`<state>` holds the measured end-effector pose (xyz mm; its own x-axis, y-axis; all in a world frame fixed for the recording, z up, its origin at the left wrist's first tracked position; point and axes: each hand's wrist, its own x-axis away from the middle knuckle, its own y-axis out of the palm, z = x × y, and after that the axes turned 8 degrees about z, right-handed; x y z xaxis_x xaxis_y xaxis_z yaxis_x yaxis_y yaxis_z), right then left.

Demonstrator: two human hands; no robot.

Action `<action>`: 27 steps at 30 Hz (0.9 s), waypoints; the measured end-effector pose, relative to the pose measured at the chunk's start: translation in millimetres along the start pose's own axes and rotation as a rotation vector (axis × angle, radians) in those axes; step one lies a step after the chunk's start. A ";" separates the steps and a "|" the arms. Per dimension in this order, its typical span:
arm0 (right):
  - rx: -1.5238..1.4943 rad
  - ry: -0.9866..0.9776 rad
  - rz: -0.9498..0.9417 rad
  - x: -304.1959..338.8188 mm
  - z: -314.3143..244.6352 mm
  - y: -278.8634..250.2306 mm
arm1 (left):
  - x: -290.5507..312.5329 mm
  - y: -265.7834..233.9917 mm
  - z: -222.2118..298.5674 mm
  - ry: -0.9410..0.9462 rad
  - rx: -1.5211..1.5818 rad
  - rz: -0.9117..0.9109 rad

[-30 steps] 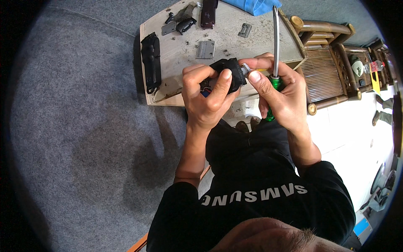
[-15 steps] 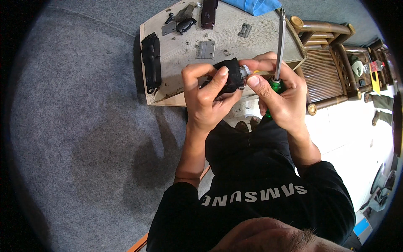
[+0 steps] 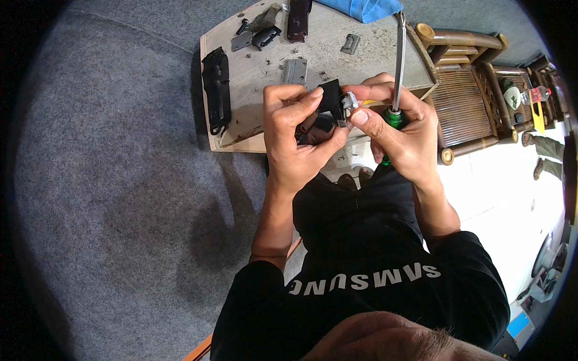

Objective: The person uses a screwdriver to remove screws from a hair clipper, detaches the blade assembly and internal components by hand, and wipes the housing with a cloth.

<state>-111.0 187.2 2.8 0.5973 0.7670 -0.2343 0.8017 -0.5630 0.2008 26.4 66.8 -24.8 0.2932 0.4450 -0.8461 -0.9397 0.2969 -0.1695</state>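
My left hand (image 3: 289, 138) is closed around a black hair clipper body (image 3: 330, 101), thumb on top and fingers beneath. A small pale grey piece (image 3: 349, 101) sticks out at its right end. The thumb and index finger of my right hand (image 3: 406, 144) are at this pale piece; whether they pinch it is hard to tell. The same hand keeps a screwdriver (image 3: 399, 66) tucked in its palm, with the green handle under the fingers and the metal shaft pointing away from me. A toothed metal clipper blade (image 3: 295, 71) lies on the table just beyond.
The small wooden table (image 3: 253, 78) carries a black clipper housing (image 3: 217, 90), a dark maroon casing (image 3: 298, 21), a black part (image 3: 267, 37), a grey part (image 3: 350, 43) and scattered hair. A blue cloth (image 3: 364, 8) lies at the far edge. A bamboo chair (image 3: 466, 108) stands right.
The clipper body has turned slightly in my left hand, showing more of its shiny underside. My left thumb has shifted a little left along it. The screwdriver's tip has moved slightly left.
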 end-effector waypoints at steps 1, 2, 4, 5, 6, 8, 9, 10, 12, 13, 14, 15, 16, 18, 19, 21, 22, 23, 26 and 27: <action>-0.002 0.012 0.006 0.2 -0.3 0.2 | 0.2 0.1 0.1 -0.017 0.009 -0.005; -0.003 0.023 0.012 0.4 -0.6 0.5 | -0.9 -1.8 2.2 -0.017 0.009 -0.005; 0.001 0.027 0.035 2.0 -1.5 2.6 | -4.1 -6.7 7.3 -0.020 -0.091 -0.164; 0.006 0.032 0.057 2.4 -1.7 3.3 | -3.8 -6.1 7.2 -0.020 -0.090 -0.164; 0.006 0.032 0.058 2.5 -1.3 3.4 | -3.1 -5.7 7.1 -0.030 -0.074 -0.158; 0.012 0.039 0.063 2.7 -0.1 3.3 | -2.9 -5.1 8.0 -0.040 -0.057 -0.152; 0.013 0.038 0.065 2.6 0.1 2.8 | -3.2 -5.1 8.9 -0.049 -0.064 -0.155; 0.018 0.061 0.058 2.5 0.1 2.2 | -3.3 -5.0 9.6 -0.059 -0.070 -0.157; 0.024 0.083 0.054 2.4 -0.2 1.8 | -2.3 -4.5 10.0 -0.082 -0.042 -0.155; 0.023 0.085 0.052 2.4 -0.6 2.1 | -1.7 -4.1 9.7 -0.104 -0.016 -0.153; 0.022 0.088 0.052 2.5 -0.9 2.2 | -0.7 -3.1 8.4 -0.103 -0.014 -0.154; 0.025 0.087 0.054 2.8 -1.1 1.2 | 0.5 -0.8 6.5 -0.127 0.055 -0.109; -0.026 0.114 0.044 3.2 -0.9 0.0 | -0.1 0.8 7.2 -0.138 0.095 -0.088; -0.068 0.138 0.043 3.5 0.2 -1.7 | -2.0 -0.1 12.5 -0.220 0.205 -0.097; -0.099 0.146 0.029 3.0 1.2 -0.5 | -3.1 -1.1 15.0 -0.289 0.281 -0.129; -0.136 0.179 -0.027 1.1 -0.8 -4.9 | -4.8 -2.0 14.8 -0.266 0.348 -0.169; -0.128 0.163 -0.035 1.0 -1.5 -6.3 | -5.2 -2.8 16.0 -0.315 0.399 -0.182; -0.120 0.146 -0.043 0.8 -2.4 -5.9 | -5.8 -4.0 16.9 -0.364 0.451 -0.196; -0.069 0.124 -0.071 -1.6 -12.2 -7.2 | -7.3 -7.5 16.5 -0.432 0.472 -0.234; -0.043 0.078 -0.086 -2.3 -10.2 -6.8 | -8.5 -8.9 18.1 -0.465 0.482 -0.242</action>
<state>-118.0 192.4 11.7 0.5218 0.8343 -0.1782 0.8471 -0.4819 0.2242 35.4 75.6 -6.9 0.6294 0.6018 -0.4916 -0.6878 0.7259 0.0081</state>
